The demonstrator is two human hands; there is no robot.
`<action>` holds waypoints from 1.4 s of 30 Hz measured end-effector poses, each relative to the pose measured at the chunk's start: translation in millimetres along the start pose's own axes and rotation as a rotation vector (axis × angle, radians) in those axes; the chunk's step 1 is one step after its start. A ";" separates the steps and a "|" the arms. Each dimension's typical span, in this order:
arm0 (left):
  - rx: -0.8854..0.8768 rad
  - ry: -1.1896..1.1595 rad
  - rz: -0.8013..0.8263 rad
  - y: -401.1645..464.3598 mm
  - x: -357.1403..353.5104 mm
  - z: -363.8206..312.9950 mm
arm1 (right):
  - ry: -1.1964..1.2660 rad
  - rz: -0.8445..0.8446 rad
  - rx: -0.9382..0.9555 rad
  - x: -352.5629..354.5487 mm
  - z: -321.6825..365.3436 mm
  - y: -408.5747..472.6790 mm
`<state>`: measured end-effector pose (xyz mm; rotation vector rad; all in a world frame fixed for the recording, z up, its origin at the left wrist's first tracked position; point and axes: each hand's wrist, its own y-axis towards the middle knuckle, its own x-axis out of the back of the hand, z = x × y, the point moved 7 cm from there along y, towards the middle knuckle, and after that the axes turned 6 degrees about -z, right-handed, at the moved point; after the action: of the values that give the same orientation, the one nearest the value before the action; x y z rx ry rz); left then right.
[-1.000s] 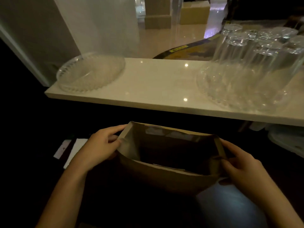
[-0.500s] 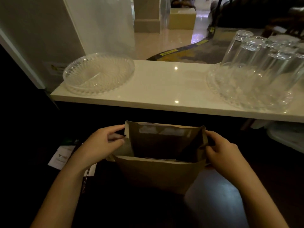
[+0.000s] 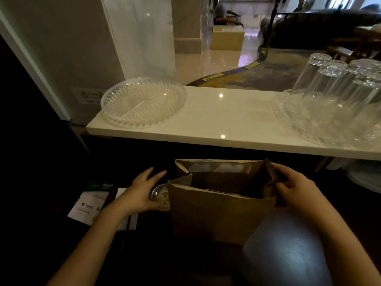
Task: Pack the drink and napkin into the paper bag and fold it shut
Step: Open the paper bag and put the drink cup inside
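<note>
Paper bag [image 3: 221,211], upright and open on the dark desk [image 3: 206,261]: right hand [image 3: 296,190] pinching its right rim, left hand [image 3: 142,195] spread, not yet closed, at the lidded drink [image 3: 160,196] touching the bag's left; advice: grip cup low, lift upright, keep mouth wide.

The brown paper bag [image 3: 218,213] stands upright with its mouth wide open, just below the front edge of the white counter [image 3: 226,120]. Its near wall is creased along the top, the far wall rises a little higher, and the left corner folds inward. Something pale shows against the inside of that far wall, too dim to identify. Down at the bag's left side, touching its wall, sits the drink [image 3: 160,196]: a clear cup seen from above, round transparent lid up, upright, lower than the counter and still outside the bag.
</note>
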<state>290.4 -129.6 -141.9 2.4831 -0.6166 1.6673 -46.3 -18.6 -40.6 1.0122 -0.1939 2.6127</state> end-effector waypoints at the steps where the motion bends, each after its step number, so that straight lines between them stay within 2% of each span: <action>1: -0.056 0.081 0.077 3.3 -14.1 -3.3 | -0.007 0.002 0.005 -1.3 1.4 0.8; 4: -0.134 0.221 0.208 16.8 -38.9 -10.4 | -0.027 -0.004 0.010 -1.6 3.4 1.9; 7: -0.168 0.196 0.273 25.1 -42.9 -14.8 | -0.044 -0.011 0.005 0.7 2.1 2.7; 12: -0.206 0.186 0.227 25.7 -38.1 -9.9 | -0.031 -0.008 -0.002 1.8 -1.8 3.1; 22: -0.236 0.249 0.249 15.8 -41.4 -5.1 | -0.026 0.011 -0.001 5.3 -4.0 4.1; 28: -0.323 0.435 0.145 8.2 -48.3 -6.9 | 0.009 0.008 0.012 4.5 -3.7 5.9; 33: -0.293 0.429 0.059 3.6 -38.3 6.6 | -0.005 0.007 0.027 5.5 -4.3 4.8; 38: -0.194 0.313 -0.094 -1.8 32.1 14.7 | -0.023 0.007 0.044 4.7 -2.5 5.5; 42: -0.209 0.144 -0.242 -15.7 115.8 -9.9 | 0.013 0.015 0.033 3.4 -4.3 5.0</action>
<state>325.2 -144.7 -30.9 2.1723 -0.4304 1.5846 -53.1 -21.3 -41.5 1.0086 -0.1565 2.6431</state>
